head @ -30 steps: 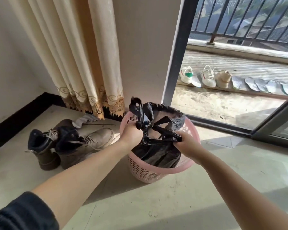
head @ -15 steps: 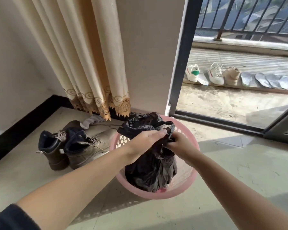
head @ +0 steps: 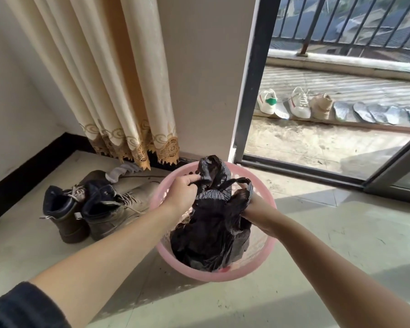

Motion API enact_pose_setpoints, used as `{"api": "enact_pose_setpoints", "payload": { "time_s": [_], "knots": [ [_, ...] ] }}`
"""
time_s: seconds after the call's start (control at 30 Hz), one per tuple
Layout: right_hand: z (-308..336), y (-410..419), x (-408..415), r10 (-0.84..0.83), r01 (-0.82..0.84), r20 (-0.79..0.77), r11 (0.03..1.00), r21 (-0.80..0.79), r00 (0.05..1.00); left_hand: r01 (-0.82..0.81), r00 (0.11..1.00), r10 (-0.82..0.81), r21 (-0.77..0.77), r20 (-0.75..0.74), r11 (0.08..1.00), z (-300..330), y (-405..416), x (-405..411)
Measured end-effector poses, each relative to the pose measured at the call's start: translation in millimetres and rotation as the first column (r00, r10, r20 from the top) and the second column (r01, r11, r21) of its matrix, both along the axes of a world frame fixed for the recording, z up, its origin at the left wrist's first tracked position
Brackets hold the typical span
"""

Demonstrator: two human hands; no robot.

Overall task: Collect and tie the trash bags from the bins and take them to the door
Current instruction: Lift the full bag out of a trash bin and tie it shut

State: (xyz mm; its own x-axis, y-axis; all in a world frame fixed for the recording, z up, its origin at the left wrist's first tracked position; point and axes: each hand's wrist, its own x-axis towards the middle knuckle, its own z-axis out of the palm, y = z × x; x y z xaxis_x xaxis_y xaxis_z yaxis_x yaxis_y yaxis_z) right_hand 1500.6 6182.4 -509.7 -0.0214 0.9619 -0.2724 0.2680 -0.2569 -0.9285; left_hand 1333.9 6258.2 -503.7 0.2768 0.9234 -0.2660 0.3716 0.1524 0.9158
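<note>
A black trash bag [head: 211, 230] sits inside a round pink plastic bin [head: 213, 274] on the floor in the middle of the head view. My left hand [head: 181, 192] pinches one black handle of the bag at the bag's upper left. My right hand [head: 256, 209] grips the other handle at the bag's right side, its fingers partly hidden by the plastic. The bag's top is gathered between both hands, above the bin's rim.
A pair of brown boots [head: 90, 207] and a grey sock [head: 121, 172] lie left of the bin, under a cream curtain [head: 109, 79]. An open sliding door [head: 251, 79] at right leads to a balcony with white sneakers [head: 284, 102] and insoles.
The view has tilted down over the bin. My hands have moved apart, each pulling a bag handle sideways, where half a second ago they met at the bag's top.
</note>
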Motion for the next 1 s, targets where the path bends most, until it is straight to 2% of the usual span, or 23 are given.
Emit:
{"api": "enact_pose_setpoints", "payload": {
  "time_s": [0.1,0.17,0.23,0.3,0.33,0.4,0.43,0.47,0.5,0.53,0.57,0.6,0.63,0.67,0.77,0.9,1.0],
  "knots": [
    [4,0,-8,0.147,-0.147,0.077,0.989,-0.004,0.986,0.31,0.943,-0.273,0.208,-0.19,0.928,11,-23,12],
    [8,1,-18,0.192,-0.189,0.198,0.981,-0.033,0.961,0.434,0.892,-0.387,0.206,-0.233,0.877,11,-31,11],
    [8,4,-26,0.131,-0.128,0.346,0.991,-0.032,0.929,0.465,0.878,-0.435,0.142,-0.198,0.874,9,-28,3],
    [5,9,-27,0.015,-0.015,0.426,1.0,-0.003,0.905,0.397,0.916,-0.386,0.111,-0.107,0.911,14,-23,-5],
    [6,10,-27,-0.037,0.036,0.441,0.999,0.012,0.897,0.305,0.951,-0.293,0.138,-0.103,0.942,15,-18,-10],
    [8,12,-25,-0.131,0.116,0.41,0.991,0.063,0.903,0.147,0.954,-0.066,0.266,-0.293,0.953,10,-1,-25],
    [9,13,-24,-0.17,0.146,0.381,0.985,0.091,0.909,0.14,0.899,0.004,0.296,-0.437,0.945,4,7,-35],
    [14,14,-24,-0.203,0.171,0.364,0.978,0.119,0.909,0.127,0.831,0.028,0.239,-0.555,0.963,-2,12,-46],
    [20,14,-24,-0.228,0.185,0.352,0.971,0.152,0.908,0.056,0.806,0.013,0.099,-0.592,0.993,-9,15,-57],
    [27,15,-24,-0.251,0.201,0.315,0.962,0.183,0.915,-0.047,0.833,-0.008,-0.086,-0.553,0.995,-14,16,-66],
    [34,18,-23,-0.277,0.222,0.261,0.95,0.22,0.925,-0.134,0.892,-0.014,-0.293,-0.451,0.947,-18,14,-74],
    [44,18,-22,-0.306,0.255,0.183,0.932,0.259,0.934,-0.172,0.94,0.0,-0.474,-0.34,0.863,-23,13,-81],
    [56,17,-21,-0.333,0.292,0.091,0.906,0.308,0.938,-0.156,0.97,0.009,-0.594,-0.243,0.789,-25,10,-87],
    [68,17,-19,-0.362,0.335,0.008,0.871,0.358,0.932,-0.124,0.983,0.007,-0.641,-0.182,0.758,-27,9,-90],
    [100,12,-14,-0.393,0.397,-0.124,0.755,0.522,0.911,-0.117,0.993,0.07,-0.635,-0.098,0.763,-27,16,-87],
    [122,2,-11,-0.362,0.363,-0.149,0.648,0.669,0.92,-0.089,0.996,0.084,-0.582,-0.035,0.809,-21,26,-71],
    [141,-8,-2,-0.429,0.393,-0.157,0.541,0.744,0.889,-0.117,0.967,0.231,-0.619,0.107,0.776,-13,19,-52]
  ]
}}
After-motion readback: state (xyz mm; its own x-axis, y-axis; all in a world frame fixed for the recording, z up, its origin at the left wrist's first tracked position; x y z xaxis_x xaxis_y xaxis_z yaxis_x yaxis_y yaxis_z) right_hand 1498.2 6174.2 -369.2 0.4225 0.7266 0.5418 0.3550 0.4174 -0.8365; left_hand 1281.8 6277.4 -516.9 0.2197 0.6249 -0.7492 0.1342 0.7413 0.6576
